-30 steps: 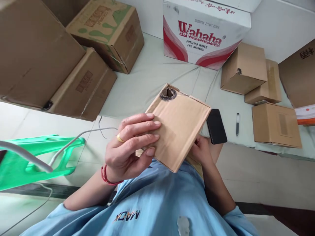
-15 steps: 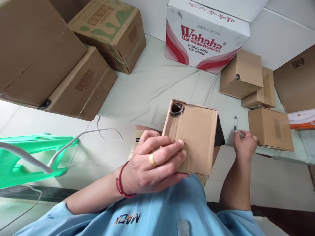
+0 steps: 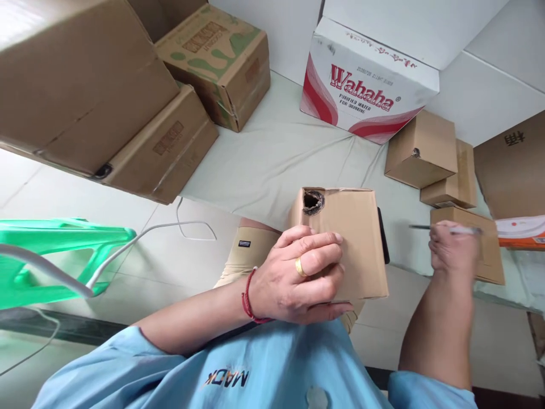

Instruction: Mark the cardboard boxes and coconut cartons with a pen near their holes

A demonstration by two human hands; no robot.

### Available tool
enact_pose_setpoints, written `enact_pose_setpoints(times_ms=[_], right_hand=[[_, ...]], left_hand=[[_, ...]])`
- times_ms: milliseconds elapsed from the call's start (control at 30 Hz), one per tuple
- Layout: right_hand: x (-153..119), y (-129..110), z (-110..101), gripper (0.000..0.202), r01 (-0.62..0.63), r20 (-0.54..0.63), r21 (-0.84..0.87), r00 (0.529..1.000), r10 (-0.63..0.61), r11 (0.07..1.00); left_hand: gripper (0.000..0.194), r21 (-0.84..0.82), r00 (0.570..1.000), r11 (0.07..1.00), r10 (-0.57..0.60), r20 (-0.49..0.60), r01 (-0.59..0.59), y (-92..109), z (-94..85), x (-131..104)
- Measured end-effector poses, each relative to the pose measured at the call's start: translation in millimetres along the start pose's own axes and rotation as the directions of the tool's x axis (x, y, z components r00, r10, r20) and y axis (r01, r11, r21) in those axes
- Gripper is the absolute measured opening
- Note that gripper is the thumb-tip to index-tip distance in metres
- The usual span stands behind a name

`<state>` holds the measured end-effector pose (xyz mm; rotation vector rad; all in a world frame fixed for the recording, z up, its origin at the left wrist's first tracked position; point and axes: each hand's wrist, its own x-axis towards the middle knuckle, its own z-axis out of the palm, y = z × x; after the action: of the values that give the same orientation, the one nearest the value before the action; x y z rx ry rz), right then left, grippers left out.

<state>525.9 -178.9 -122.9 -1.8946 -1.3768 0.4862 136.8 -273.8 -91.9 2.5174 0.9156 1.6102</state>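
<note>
A small brown cardboard box (image 3: 361,244) with a dark, ragged hole in its upper left corner is at the table's near edge, close to my body. My left hand (image 3: 300,275) lies across its lower left part, fingers together, gripping it. A dark flat object (image 3: 384,236) sticks out at the box's right side. To the right, my right hand (image 3: 452,247) is closed around a slim pen-like tool (image 3: 419,227), whose dark tip points left. That hand is slightly blurred and is in front of another small brown box (image 3: 491,258).
A white and red water carton (image 3: 366,85) stands at the back of the cloth-covered table (image 3: 272,159). Two small boxes (image 3: 426,147) are beside it. Large cartons (image 3: 85,85) are on the left, above a green plastic stool (image 3: 97,233) and a white cable (image 3: 170,224).
My right hand has picked up the pen-like tool from the table and moved right. My left hand has shifted slightly right on the box, and the view has moved a little.
</note>
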Motion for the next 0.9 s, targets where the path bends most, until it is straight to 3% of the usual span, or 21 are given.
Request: enact_pose_setpoints(times_ms=[33, 67, 100, 167, 267, 400, 500, 533, 700, 900], right_hand=[[-3.8, -18.1, -4.8, 0.032, 0.016, -0.038, 0.126, 0.999, -0.011, 0.992], [-8.3, -38.6, -9.2, 0.030, 0.036, -0.084, 0.361, 0.996, -0.006, 0.932], [-13.6, -60.9, -12.4, 0.025, 0.053, -0.076, 0.532, 0.997, -0.015, 0.845], [-25.5, -107.7, -13.5, 0.013, 0.065, 0.018, 0.691, 0.994, -0.108, 0.720], [-43.9, -170.6, 1.9, 0.024, 0.134, 0.049, 0.733, 0.968, -0.248, 0.667], [-60.3, -221.3, 41.7, 0.003, 0.223, 0.192, 0.687, 0.862, -0.470, 0.691], [-63.9, -234.5, 66.3, 0.014, 0.257, 0.371, 0.601, 0.749, -0.549, 0.757], [-64.4, -235.6, 71.4, 0.018, 0.259, 0.402, 0.581, 0.733, -0.549, 0.772], [-68.8, -231.2, 78.1, 0.020, 0.240, 0.344, 0.581, 0.793, -0.502, 0.778], [-71.0, -227.4, 75.7, 0.016, 0.275, 0.345, 0.554, 0.783, -0.518, 0.786]], left_hand=[[0.034, -0.009, 1.000, 1.000, 0.008, -0.022, -0.008, -2.6, 1.9, 0.3], [0.035, -0.016, 0.999, 1.000, 0.009, -0.051, -0.010, -5.0, 4.7, 0.5], [0.035, -0.021, 0.996, 1.000, 0.010, -0.084, -0.011, -7.3, 8.5, 0.7], [0.036, -0.030, 0.988, 0.999, 0.014, -0.151, -0.019, -11.7, 18.0, 1.1], [0.037, -0.044, 0.971, 0.997, 0.055, -0.233, -0.067, -18.4, 33.4, 1.3], [0.040, -0.038, 0.945, 0.991, 0.110, -0.307, -0.128, -27.2, 46.7, 1.3], [0.042, -0.037, 0.933, 0.988, 0.126, -0.336, -0.147, -33.1, 49.4, 1.2], [0.042, -0.040, 0.927, 0.987, 0.133, -0.350, -0.156, -34.8, 49.6, 0.9], [0.043, -0.043, 0.900, 0.979, 0.168, -0.403, -0.201, -40.1, 53.1, -1.9], [0.040, -0.050, 0.898, 0.976, 0.176, -0.403, -0.214, -42.1, 59.1, -5.1]])
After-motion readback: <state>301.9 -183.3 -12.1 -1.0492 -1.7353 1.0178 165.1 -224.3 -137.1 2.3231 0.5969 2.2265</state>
